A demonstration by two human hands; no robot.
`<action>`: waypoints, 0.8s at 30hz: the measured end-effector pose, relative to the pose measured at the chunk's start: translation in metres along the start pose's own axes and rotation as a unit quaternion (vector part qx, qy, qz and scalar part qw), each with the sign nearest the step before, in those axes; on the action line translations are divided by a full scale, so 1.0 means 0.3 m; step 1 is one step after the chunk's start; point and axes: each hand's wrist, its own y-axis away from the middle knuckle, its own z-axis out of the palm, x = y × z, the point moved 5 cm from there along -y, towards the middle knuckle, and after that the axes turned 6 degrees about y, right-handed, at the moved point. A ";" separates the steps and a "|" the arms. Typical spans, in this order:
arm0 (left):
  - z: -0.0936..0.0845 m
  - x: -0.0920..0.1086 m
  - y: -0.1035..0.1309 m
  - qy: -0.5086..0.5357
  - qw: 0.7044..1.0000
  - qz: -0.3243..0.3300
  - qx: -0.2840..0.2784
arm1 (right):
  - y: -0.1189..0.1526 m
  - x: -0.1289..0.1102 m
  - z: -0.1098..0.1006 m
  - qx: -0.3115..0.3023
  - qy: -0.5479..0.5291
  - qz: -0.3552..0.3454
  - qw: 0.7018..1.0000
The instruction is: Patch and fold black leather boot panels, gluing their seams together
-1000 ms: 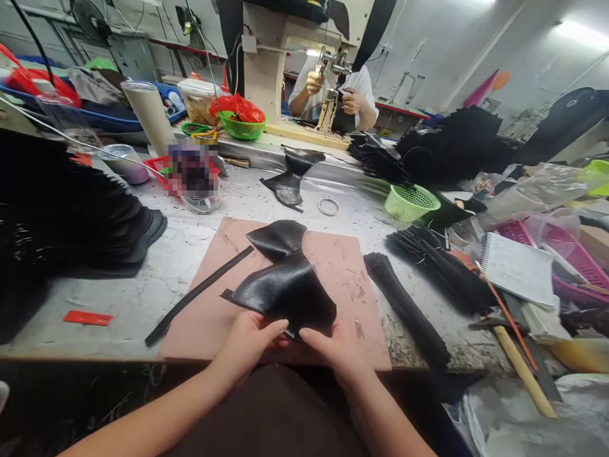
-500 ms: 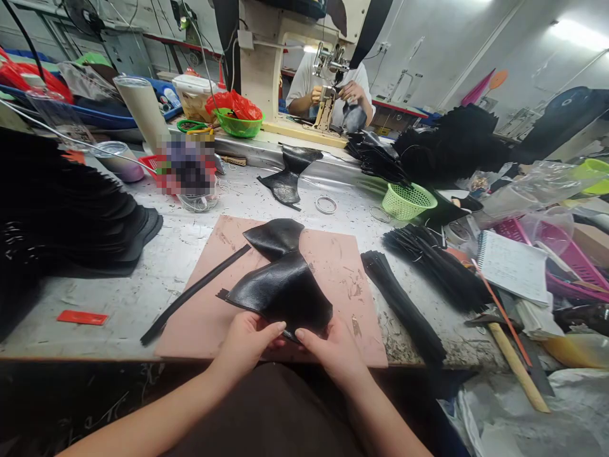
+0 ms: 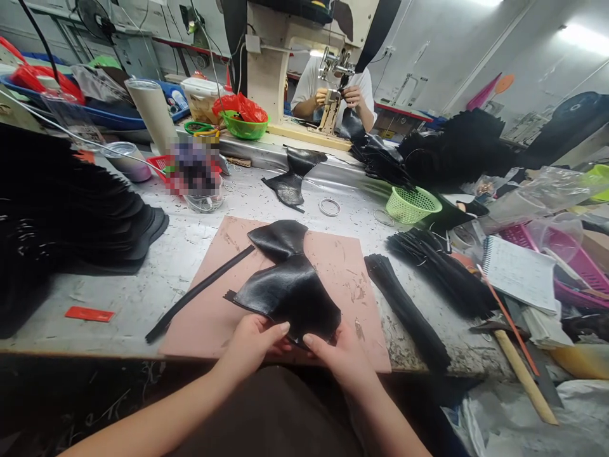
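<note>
A shiny black leather piece (image 3: 290,292), wide at both ends and narrow in the middle, lies over a pinkish board (image 3: 200,317). My left hand (image 3: 259,343) pinches its near edge between thumb and fingers. A little to the right, my right hand (image 3: 333,352) grips the same edge, its thumb on top and the fingers partly hidden underneath. Left of the leather, a thin black strip (image 3: 200,292) slants across the board's edge. A bundle of black strips (image 3: 406,311) lies just right of the board.
Black cut pieces (image 3: 95,222) are stacked at left. A hammer (image 3: 523,374) and an open notebook (image 3: 518,273) lie at right. Another leather piece (image 3: 292,178) and a green basket (image 3: 413,204) sit farther back. A co-worker (image 3: 311,89) works behind a sewing machine (image 3: 266,70).
The view has shifted slightly, so the whole scene sits a bit farther right. Both hands keep their hold on the leather's near edge, with barely any movement.
</note>
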 end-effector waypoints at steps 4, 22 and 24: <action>-0.059 0.054 0.021 0.036 0.996 0.053 0.061 | 0.008 0.003 -0.076 -0.035 0.071 0.027 0.997; -0.612 0.232 0.111 -0.356 0.894 0.145 0.231 | -0.456 -0.370 0.215 -0.173 0.617 -0.324 0.696; -0.627 0.203 0.124 -0.335 0.898 0.159 0.239 | -0.549 -0.360 0.282 -0.217 0.634 -0.319 0.671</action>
